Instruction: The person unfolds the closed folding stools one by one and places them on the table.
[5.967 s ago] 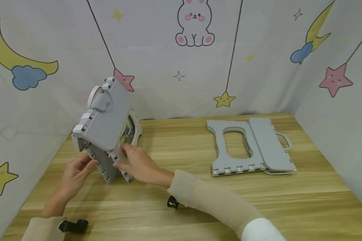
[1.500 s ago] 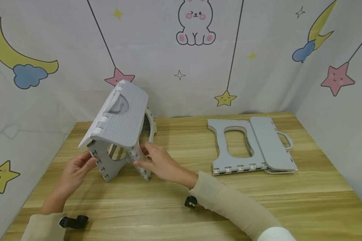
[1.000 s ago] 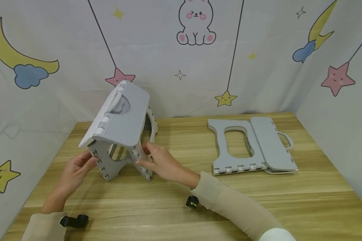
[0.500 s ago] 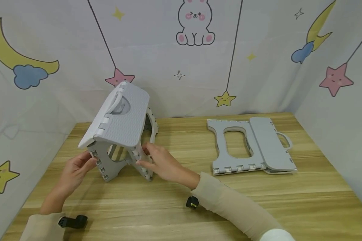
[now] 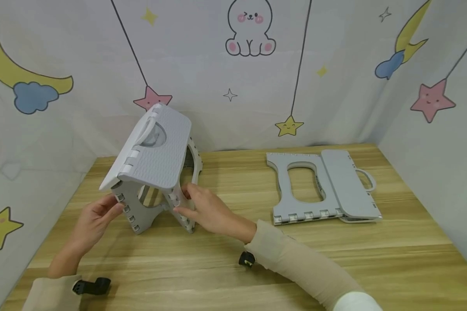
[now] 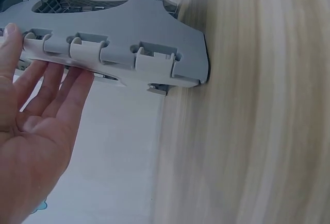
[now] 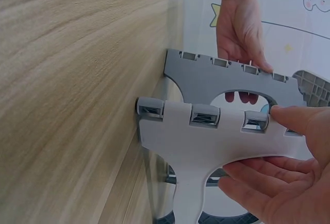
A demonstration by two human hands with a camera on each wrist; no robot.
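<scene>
A grey-white folding step stool (image 5: 161, 149) stands half unfolded at the left of the table, its two seat halves sloping like a roof and its legs spread apart. My left hand (image 5: 95, 222) holds the edge of the left leg panel; in the left wrist view the thumb lies on one face of that panel (image 6: 129, 33) and the fingers (image 6: 72, 92) go behind it. My right hand (image 5: 206, 209) grips the right leg panel (image 7: 191, 136), thumb along its hinged edge and fingers around the rim of its cutout. The fingers of both hands are partly hidden in the head view.
A second folding stool (image 5: 301, 185) lies folded flat on the right of the wooden table (image 5: 225, 272), its carry handle (image 5: 367, 179) pointing right. A printed cloth backdrop (image 5: 202, 77) rises behind and along both sides of the table.
Since six seconds ago, the stool's legs have spread wider and its seat halves have flattened, my right hand moving right with the right leg. Over the last second it has hardly moved.
</scene>
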